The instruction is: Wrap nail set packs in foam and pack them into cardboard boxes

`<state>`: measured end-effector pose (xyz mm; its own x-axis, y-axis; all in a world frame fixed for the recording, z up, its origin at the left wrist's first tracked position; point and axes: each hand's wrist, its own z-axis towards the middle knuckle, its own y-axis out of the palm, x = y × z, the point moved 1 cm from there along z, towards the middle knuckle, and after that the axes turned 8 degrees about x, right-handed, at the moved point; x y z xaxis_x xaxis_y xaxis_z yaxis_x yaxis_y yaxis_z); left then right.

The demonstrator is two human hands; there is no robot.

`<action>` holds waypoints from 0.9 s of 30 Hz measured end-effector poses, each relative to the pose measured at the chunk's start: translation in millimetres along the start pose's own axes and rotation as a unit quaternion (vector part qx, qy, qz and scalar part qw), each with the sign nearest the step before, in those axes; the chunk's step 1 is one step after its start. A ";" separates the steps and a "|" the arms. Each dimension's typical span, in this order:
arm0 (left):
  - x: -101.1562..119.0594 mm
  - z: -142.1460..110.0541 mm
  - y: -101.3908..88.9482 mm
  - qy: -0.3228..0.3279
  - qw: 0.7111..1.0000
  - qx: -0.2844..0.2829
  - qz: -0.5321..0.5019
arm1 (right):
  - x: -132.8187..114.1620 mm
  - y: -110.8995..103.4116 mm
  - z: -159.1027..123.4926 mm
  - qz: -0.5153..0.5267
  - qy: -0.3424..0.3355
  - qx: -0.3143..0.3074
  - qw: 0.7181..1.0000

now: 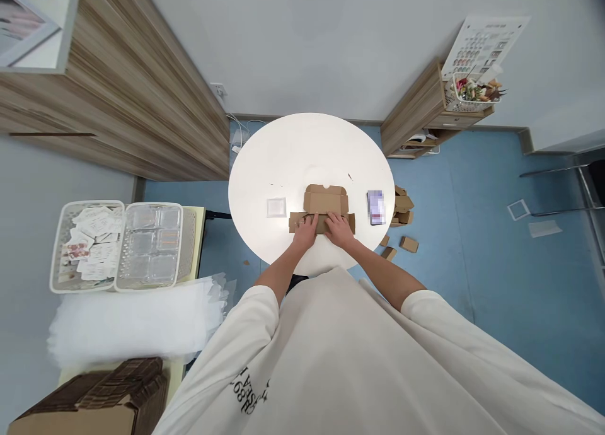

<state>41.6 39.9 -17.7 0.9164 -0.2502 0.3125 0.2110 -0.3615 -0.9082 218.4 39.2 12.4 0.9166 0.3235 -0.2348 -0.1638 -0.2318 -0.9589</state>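
Observation:
A brown cardboard box (326, 202), partly folded, lies on the white oval table (302, 145) in front of me. Its lid panel with a notched flap points away from me, and side flaps stick out left and right. My left hand (306, 231) grips the near part of the box left of its middle. On the right of that same part, my right hand (339, 230) holds on with bent fingers. The thumbs sit close together, and the hands hide some of the near edge. A small clear plastic case (276, 208) rests to the left; a purple pack (376, 207) is to the right.
Folded small cartons (403, 208) lie on the blue floor right of the table. At my left, a side table carries white baskets (120, 246) of cards and clear cases, white plastic sleeves (137, 321) and stacked flat cardboard (94, 397). A wooden cabinet (165, 88) stands behind.

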 end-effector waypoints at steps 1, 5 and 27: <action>-1.4 -0.1 -1.1 -0.001 1.000 -0.001 -0.006 | -0.7 -0.4 0.3 0.000 0.003 0.001 1.000; -11.6 -5.9 -6.8 -0.043 0.998 0.005 -0.050 | -3.0 -1.7 0.5 0.001 0.010 -0.003 1.000; -21.8 -14.8 -17.5 -0.165 0.982 0.050 -0.078 | -3.6 -1.5 -3.7 0.014 0.018 -0.016 1.000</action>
<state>12.9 38.4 -4.6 0.9271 0.1124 0.3576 0.3748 -0.2791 -0.8841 216.7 35.0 15.3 0.9242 0.2835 -0.2558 -0.1788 -0.2704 -0.9460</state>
